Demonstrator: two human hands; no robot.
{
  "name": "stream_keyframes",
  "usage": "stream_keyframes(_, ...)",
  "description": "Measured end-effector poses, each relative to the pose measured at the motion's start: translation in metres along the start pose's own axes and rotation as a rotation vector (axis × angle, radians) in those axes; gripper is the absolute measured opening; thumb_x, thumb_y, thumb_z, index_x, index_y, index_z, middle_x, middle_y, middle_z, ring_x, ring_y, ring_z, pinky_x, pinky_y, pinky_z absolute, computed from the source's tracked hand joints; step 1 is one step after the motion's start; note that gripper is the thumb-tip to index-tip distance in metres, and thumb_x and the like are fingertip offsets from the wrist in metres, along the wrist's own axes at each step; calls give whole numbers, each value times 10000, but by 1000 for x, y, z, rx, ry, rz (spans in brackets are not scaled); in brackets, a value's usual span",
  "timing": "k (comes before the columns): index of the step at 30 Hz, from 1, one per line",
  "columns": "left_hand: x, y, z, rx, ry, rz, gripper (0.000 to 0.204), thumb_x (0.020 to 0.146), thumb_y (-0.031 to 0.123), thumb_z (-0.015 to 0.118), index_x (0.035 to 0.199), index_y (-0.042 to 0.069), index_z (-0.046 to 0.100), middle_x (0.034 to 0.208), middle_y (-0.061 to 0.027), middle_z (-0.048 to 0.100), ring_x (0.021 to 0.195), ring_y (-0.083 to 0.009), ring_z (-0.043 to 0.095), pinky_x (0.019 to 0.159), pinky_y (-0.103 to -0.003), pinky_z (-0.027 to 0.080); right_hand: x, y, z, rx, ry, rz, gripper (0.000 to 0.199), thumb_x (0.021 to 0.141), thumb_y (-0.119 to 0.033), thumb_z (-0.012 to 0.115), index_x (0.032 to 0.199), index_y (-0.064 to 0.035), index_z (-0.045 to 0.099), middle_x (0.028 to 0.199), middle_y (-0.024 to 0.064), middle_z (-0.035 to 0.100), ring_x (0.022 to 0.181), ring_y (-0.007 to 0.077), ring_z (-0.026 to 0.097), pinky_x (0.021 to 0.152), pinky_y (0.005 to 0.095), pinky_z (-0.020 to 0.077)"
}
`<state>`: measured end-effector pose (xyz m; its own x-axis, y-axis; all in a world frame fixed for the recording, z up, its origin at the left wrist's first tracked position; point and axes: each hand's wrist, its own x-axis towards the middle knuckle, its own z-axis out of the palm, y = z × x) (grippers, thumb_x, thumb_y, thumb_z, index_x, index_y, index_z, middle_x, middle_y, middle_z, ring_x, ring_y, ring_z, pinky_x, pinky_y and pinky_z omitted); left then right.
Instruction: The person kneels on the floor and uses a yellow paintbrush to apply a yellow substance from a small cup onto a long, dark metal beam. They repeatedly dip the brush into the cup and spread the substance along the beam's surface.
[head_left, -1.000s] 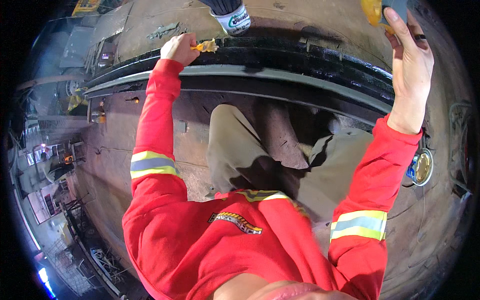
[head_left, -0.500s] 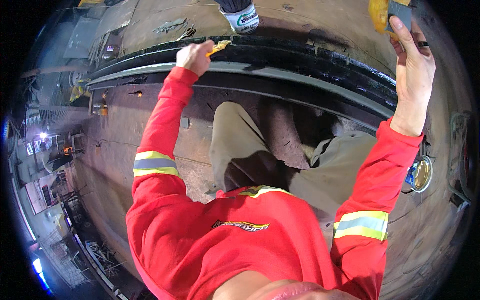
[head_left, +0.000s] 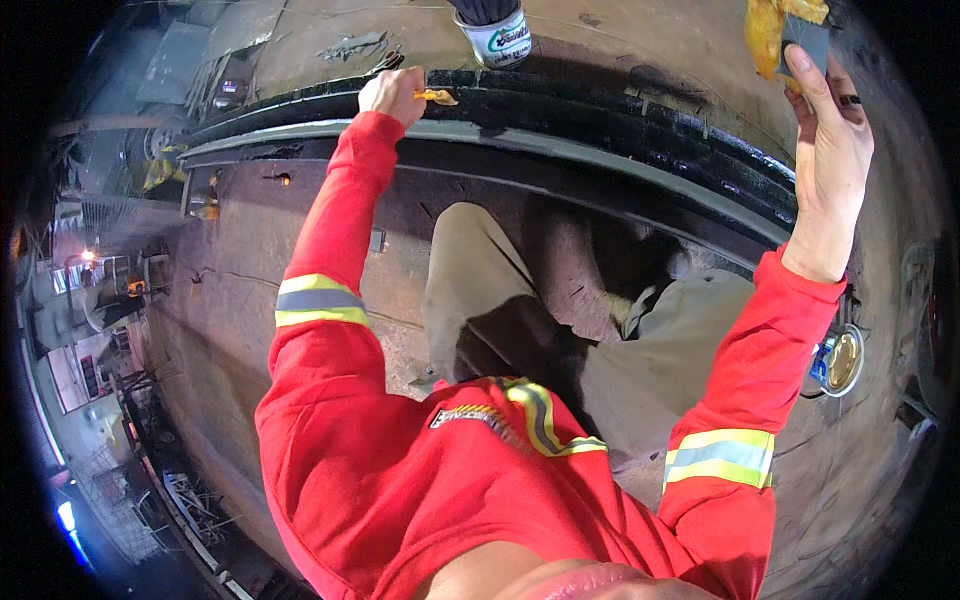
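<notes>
My left hand (head_left: 390, 96) is closed around a small yellow spreader (head_left: 438, 97) with yellowish paste at its end. Its tip points right, over the upper dark edge of a long black metal beam (head_left: 600, 125) that has a grey strip running along it. Whether the tip touches the beam I cannot tell. At the upper right, my right hand (head_left: 832, 135) pinches a grey flat plate (head_left: 808, 62), thumb on its face. A thick mass of yellow paste (head_left: 764, 38) clings to the plate's left and top edges.
Beyond the beam stands a white can (head_left: 497, 42) with something dark in it. Grey scraps (head_left: 352, 46) lie left of it. An open tin (head_left: 846, 360) sits by my right forearm. My knees are close to the beam's near side. Workshop clutter fills the left.
My left hand has moved slightly farther from me, and the spreader has swung from pointing up and right to pointing right. My right hand still holds the plate, almost unmoved. The view has shifted slightly.
</notes>
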<state>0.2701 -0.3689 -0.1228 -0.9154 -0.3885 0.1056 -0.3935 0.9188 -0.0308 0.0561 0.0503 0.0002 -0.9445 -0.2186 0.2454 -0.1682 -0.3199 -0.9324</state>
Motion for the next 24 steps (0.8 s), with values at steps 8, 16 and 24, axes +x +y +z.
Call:
stream_keyframes(8,-40,10,-14,-12,188,-126,187,770,262,675,931,180,624,709,-125,668,683,-364,663,594,-473,513,5,2,-10,-17,0,-28,418,799,-88,789,1180,-12,635,1144,57,650,1039,137,586,891,326,440)
stream_keyframes(16,-60,25,-9,-307,121,-102,202,755,190,705,928,115,635,703,-162,656,663,-345,662,599,-428,515,2,4,-15,42,-228,-15,432,841,-34,714,1250,18,584,1174,68,641,1080,147,590,963,295,435)
stream_keyframes(24,-106,60,-244,-628,420,299,150,795,-33,692,942,-20,662,904,-112,675,769,-164,625,696,-291,490,-22,-14,12,187,-822,124,757,544,31,832,1257,13,581,1197,72,641,1122,174,590,1041,312,406)
